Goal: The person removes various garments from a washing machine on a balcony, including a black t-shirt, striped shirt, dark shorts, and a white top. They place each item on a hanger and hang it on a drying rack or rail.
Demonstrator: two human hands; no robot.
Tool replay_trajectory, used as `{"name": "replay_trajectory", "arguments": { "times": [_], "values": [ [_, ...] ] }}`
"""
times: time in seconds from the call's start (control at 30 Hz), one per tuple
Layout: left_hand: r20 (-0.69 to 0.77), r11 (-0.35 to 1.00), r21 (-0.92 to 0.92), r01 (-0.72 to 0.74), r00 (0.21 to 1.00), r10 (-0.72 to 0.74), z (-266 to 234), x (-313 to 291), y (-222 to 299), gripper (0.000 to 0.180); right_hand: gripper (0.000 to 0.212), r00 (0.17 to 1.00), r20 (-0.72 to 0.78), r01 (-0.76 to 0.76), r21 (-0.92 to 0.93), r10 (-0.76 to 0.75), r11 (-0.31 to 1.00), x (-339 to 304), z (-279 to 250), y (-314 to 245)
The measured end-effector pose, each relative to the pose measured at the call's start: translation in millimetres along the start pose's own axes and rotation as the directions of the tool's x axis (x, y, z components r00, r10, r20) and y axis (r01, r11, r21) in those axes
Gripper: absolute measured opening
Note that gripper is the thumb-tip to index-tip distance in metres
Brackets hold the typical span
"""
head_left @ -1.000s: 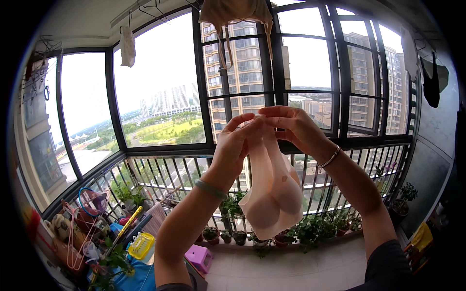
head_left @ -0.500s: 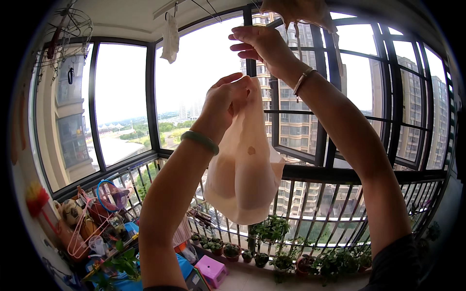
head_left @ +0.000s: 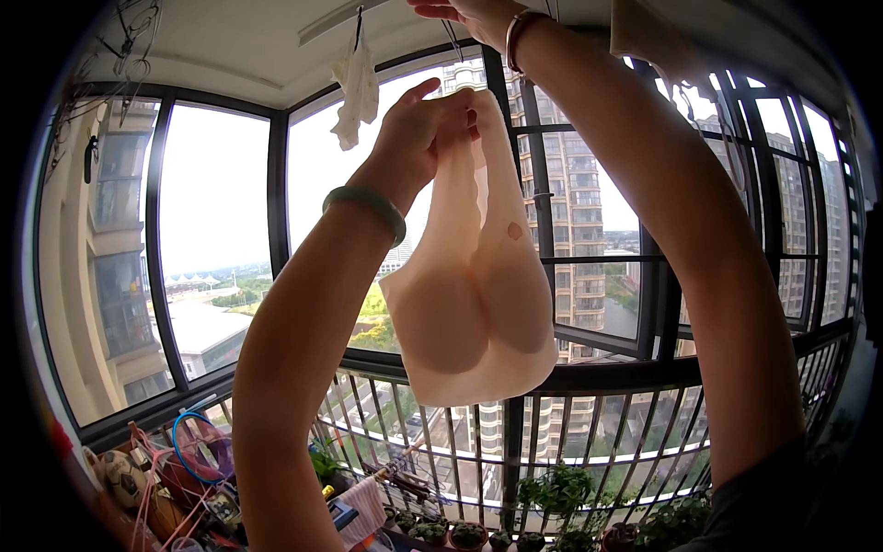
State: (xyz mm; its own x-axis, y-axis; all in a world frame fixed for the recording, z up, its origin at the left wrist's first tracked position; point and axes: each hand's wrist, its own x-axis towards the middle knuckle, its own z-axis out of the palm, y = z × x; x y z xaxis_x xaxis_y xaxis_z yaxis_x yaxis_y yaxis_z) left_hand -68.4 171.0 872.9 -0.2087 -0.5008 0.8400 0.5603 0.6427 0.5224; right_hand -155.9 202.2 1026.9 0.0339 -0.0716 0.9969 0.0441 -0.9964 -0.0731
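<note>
High at twelve o'clock in the head view, the left hand is raised with the fingers pinched on the top of a pale peach bra; the bra hangs straight down from that grip to the picture's centre, its two cups side by side at the bottom, in front of the window frame; a green bangle circles the left wrist, just below the hand toward seven o'clock. At one o'clock the right hand reaches to the very top edge, mostly cut off, so whether it grips anything cannot be told; a thin bracelet sits on its wrist, and the forearm runs down to five o'clock. At eleven o'clock a white cloth hangs from the ceiling, apart from the bra. At six o'clock potted plants line the sill behind the railing; at eight o'clock a heap of colourful clutter fills the corner; tall buildings stand beyond the glass at two o'clock.
</note>
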Motion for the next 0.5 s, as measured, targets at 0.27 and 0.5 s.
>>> {"name": "replay_trajectory", "arguments": {
  "times": [0.27, 0.5],
  "values": [
    [0.09, 0.993, -0.082, 0.082, 0.993, -0.075, -54.7, -27.6, -25.4, 0.065, 0.053, 0.975, -0.189, 0.043, -0.362, -0.119, 0.931, 44.4, 25.1, 31.3],
    [0.107, 0.995, -0.077, 0.059, 0.993, -0.051, -81.0, -23.5, -31.6, 0.065, 0.023, 0.986, -0.057, 0.106, -0.489, -0.154, 0.866, 69.6, 8.9, 66.1]
  ]
}}
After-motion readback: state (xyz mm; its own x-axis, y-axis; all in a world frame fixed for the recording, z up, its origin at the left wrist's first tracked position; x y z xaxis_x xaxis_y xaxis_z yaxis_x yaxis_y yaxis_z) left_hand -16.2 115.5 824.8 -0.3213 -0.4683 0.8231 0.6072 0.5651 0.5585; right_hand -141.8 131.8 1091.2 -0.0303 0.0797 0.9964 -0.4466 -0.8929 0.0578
